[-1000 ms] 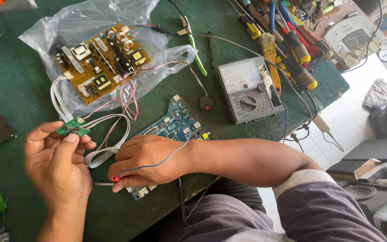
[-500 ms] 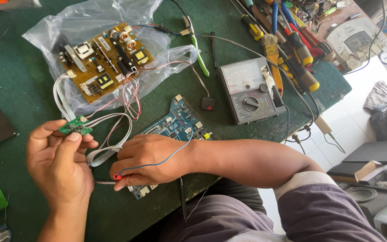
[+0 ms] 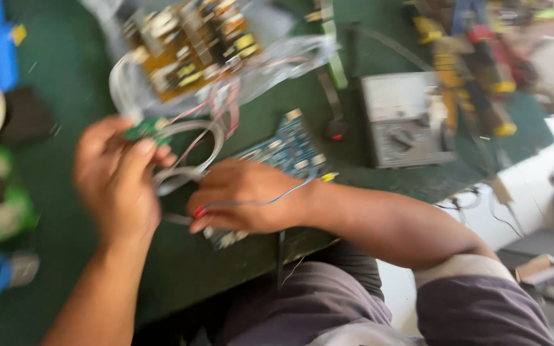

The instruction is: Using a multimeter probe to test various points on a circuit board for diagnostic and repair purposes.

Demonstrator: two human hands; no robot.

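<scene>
Lowest in the frame, the person's lap in grey-purple trousers (image 3: 328, 307) sits against the near edge of the green table (image 3: 52, 83). Just above it, at centre, the right hand (image 3: 245, 195) lies knuckles up with its fingers curled around a red-tipped probe (image 3: 198, 210), whose thin blue lead (image 3: 270, 200) trails across the wrist. This hand rests on the near end of a blue circuit board (image 3: 286, 148), which runs up and to the right from under it.

Left of centre, the left hand (image 3: 117, 176) is raised, thumb and fingers pinched on a small green circuit board (image 3: 143, 128). White and red wires (image 3: 190, 150) loop from that little board between the two hands and up toward the upper middle, where a brown circuit board (image 3: 190, 45) lies on a clear plastic bag (image 3: 277, 57).

Right of centre, a grey analogue meter (image 3: 405, 118) lies flat, with yellow-handled screwdrivers (image 3: 469, 70) heaped beside it at the upper right. The whole view is blurred, so finer detail cannot be told.
</scene>
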